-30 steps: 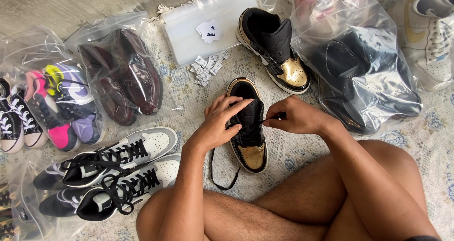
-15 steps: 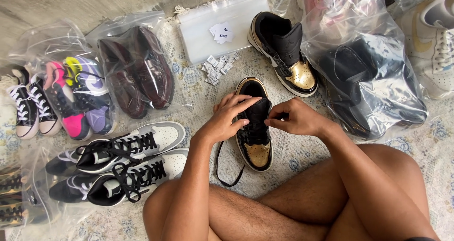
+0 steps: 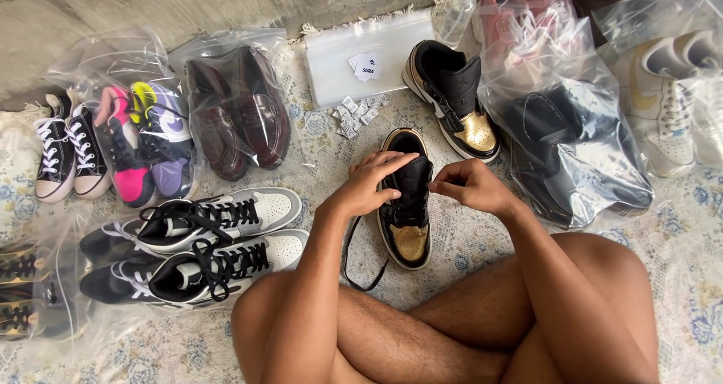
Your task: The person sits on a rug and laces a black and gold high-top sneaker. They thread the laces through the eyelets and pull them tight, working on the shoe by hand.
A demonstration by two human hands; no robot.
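1. Resting on the patterned rug (image 3: 467,233) in front of the crossed legs, a black-and-gold sneaker (image 3: 407,203) points its gold toe toward the person, and both hands are on it.
2. The left hand (image 3: 373,181) lies curled over the sneaker's collar and tongue, fingers spread loosely across the top.
3. The right hand (image 3: 471,184) is pinched narrow, thumb and fingertips closed on the black lace (image 3: 354,260) at the eyelets; a loop of that lace trails onto the rug by the left forearm.
4. Its matching sneaker (image 3: 452,98) stands loose just beyond, unbagged.
5. A clear zip bag (image 3: 226,109) holds dark maroon loafers; the bag beside it (image 3: 139,139) holds pink, purple and yellow trainers.
6. A large clear bag at the right (image 3: 572,150) holds black shoes, and another at the far right (image 3: 670,98) holds white sneakers.
7. A flat, frosted zip pouch (image 3: 361,60) lies near the wall, with small white tags on it and small white sachets (image 3: 354,117) scattered at its lower edge.
8. Grey, white and black sneakers (image 3: 218,237) lie half out of a clear bag at the left.
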